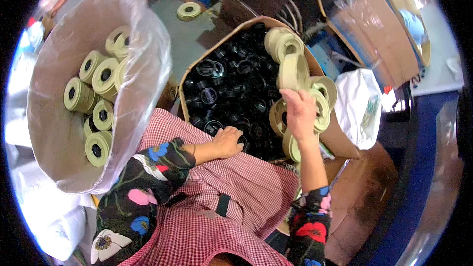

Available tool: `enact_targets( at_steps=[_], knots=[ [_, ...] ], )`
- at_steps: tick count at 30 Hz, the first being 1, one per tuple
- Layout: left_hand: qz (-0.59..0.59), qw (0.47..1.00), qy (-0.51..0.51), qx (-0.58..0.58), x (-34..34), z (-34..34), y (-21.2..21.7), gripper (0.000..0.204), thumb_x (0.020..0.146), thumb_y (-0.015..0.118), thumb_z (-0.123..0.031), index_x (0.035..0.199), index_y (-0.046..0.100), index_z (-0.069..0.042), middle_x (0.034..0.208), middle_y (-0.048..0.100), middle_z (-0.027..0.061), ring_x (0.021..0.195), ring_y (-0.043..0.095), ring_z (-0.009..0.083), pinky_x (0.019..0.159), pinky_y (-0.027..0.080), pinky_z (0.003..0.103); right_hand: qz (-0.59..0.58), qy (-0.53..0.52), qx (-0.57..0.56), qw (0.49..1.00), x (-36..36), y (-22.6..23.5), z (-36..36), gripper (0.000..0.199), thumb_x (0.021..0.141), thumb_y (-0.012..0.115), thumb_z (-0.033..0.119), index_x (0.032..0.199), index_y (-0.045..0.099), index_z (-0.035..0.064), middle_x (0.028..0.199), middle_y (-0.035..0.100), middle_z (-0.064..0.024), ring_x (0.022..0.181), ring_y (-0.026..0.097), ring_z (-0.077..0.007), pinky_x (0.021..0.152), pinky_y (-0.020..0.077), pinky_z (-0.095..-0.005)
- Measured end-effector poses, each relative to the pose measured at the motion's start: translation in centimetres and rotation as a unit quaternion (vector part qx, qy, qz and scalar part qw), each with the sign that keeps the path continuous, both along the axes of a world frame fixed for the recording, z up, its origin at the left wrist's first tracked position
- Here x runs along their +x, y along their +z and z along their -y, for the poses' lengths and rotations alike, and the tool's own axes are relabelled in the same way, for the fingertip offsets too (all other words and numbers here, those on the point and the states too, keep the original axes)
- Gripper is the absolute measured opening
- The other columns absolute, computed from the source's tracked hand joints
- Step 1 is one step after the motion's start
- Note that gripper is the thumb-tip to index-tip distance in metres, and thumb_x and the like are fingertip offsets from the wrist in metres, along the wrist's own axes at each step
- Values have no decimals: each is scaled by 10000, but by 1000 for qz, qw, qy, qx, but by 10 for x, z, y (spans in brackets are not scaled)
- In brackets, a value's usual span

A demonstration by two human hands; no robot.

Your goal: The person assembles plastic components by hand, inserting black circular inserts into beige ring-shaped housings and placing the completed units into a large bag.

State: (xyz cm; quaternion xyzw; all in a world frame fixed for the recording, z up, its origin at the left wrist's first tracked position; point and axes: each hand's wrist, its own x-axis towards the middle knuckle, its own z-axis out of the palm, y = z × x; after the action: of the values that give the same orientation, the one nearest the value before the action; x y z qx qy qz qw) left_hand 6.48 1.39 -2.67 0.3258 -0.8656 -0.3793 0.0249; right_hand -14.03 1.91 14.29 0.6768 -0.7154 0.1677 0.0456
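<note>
My left hand point(227, 142) is at the near side of a cardboard box point(183, 93), its fingers curled down round a black round plastic part point(243, 141). More black round parts point(229, 83) fill the box in a loose heap. At the box's right side, my right hand point(301, 111) grips the lower edge of a pale yellow ring-shaped roll point(294, 71), whose middle is open. Several similar pale yellow rolls point(322, 111) lie about that hand, along the right edge of the heap; the hand covers some of them.
On the left stands a large container lined with clear plastic point(152, 44), holding several pale yellow rolls with black centres point(105, 75). One roll point(188, 11) lies on the floor beyond. A white plastic bag point(357, 108) and a cardboard carton point(377, 27) are at the right.
</note>
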Motion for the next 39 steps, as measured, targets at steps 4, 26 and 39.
enact_targets(
  at_steps=[4, 26, 39],
  knots=[
    [107, 979, -141, 98, 19, 40, 50, 477, 804, 564, -300, 1226, 544, -77, 1214, 545, 140, 1194, 432, 295, 961, 352, 470, 22, -62, -80, 995, 12, -60, 4, 333, 805, 558, 27, 1131, 583, 85, 1089, 558, -167, 1038, 520, -343, 880, 412, -428],
    [261, 931, -252, -25, -3, 32, 52, 456, 809, 596, -210, 1215, 531, -12, 1221, 525, 132, 1122, 472, 305, 874, 405, 413, 410, -32, -41, 911, 91, -19, 12, 283, 927, 460, 42, 1197, 527, -15, 781, 570, -19, 722, 526, -95, 669, 440, -220],
    [196, 955, -211, -73, -4, 23, 40, 478, 744, 658, -303, 1085, 570, 20, 1050, 575, 158, 991, 515, 324, 805, 437, 417, 259, 298, -173, 902, 143, 56, -43, 293, 640, 762, 308, 918, 679, 353, 862, 570, 49, 784, 557, -132, 970, 245, -561]
  ],
)
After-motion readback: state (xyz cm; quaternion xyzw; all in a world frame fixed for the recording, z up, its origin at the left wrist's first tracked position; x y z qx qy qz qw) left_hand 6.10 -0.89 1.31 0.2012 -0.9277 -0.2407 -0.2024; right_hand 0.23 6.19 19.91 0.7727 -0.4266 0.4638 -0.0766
